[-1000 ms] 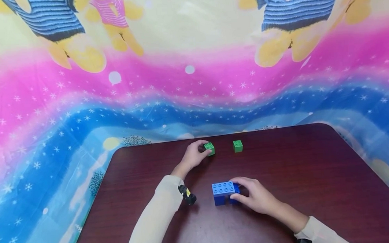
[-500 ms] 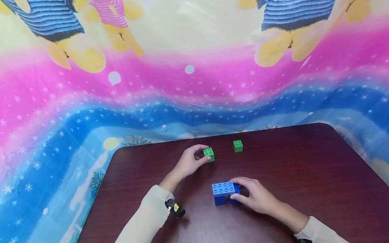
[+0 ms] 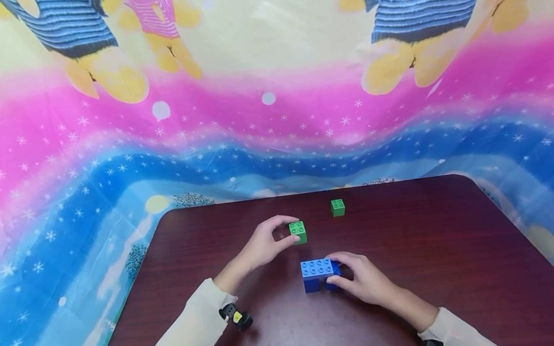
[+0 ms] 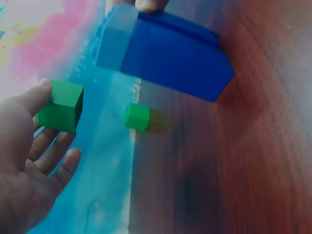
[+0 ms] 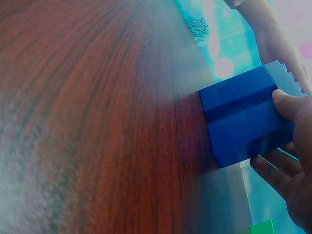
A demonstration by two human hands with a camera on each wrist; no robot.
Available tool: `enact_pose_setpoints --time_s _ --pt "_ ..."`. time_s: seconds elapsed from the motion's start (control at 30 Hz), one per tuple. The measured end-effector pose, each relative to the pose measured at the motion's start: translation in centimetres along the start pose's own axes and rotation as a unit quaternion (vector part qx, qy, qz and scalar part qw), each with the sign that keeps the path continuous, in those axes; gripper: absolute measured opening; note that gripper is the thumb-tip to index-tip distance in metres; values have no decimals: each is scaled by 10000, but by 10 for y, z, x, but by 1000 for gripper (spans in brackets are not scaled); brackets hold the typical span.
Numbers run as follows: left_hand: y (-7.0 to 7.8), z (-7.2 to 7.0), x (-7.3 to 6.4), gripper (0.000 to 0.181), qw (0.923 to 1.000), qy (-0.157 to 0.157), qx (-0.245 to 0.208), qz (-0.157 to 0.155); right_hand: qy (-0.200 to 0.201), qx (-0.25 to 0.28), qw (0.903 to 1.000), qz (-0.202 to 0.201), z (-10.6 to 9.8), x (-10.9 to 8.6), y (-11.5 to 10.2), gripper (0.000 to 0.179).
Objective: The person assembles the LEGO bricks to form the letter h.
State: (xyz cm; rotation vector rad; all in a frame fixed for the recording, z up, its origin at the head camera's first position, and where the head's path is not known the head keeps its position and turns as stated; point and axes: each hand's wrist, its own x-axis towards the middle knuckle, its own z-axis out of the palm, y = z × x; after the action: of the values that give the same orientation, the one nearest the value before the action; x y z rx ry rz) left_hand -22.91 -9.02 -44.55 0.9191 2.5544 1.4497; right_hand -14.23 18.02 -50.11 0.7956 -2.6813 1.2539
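In the head view my left hand (image 3: 260,246) pinches a green toy brick (image 3: 297,232) between thumb and fingers, held behind the blue bricks. The left wrist view shows that same green brick (image 4: 60,106) gripped by its sides, with its smooth faces toward the camera. My right hand (image 3: 364,279) holds the right end of a blue brick structure (image 3: 317,268), which stands on the table with a lighter blue studded brick across its top. From the right wrist view, darker blue bricks (image 5: 236,114) form its lower part, with thumb and fingers on opposite sides.
A second green brick (image 3: 338,207) stands near the back edge of the dark reddish-brown table (image 3: 417,239). Behind the table hangs a colourful printed cloth (image 3: 274,115). Black wrist cameras (image 3: 236,316) sit on the sleeves.
My left hand has drawn the green brick from near the table's back toward me, close to the blue structure. The right hand and the blue bricks stay in place.
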Motion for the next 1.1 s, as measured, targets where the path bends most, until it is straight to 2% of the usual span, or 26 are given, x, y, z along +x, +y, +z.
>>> enact_pose_setpoints --time_s 0.27,0.5,0.87,1.1 --pt "19 3 -22 41 9991 -134 -314 248 7 40 10000 33 0 0 0 41" --pt "27 8 -39 42 9979 -326 -231 510 -23 16 10000 49 1 1 -1 42" --pt "24 17 -48 42 9969 -479 -374 507 18 111 9999 16 2 1 -2 39" --pt "24 21 -50 42 9968 -421 -383 563 40 60 10000 20 2 1 0 40"
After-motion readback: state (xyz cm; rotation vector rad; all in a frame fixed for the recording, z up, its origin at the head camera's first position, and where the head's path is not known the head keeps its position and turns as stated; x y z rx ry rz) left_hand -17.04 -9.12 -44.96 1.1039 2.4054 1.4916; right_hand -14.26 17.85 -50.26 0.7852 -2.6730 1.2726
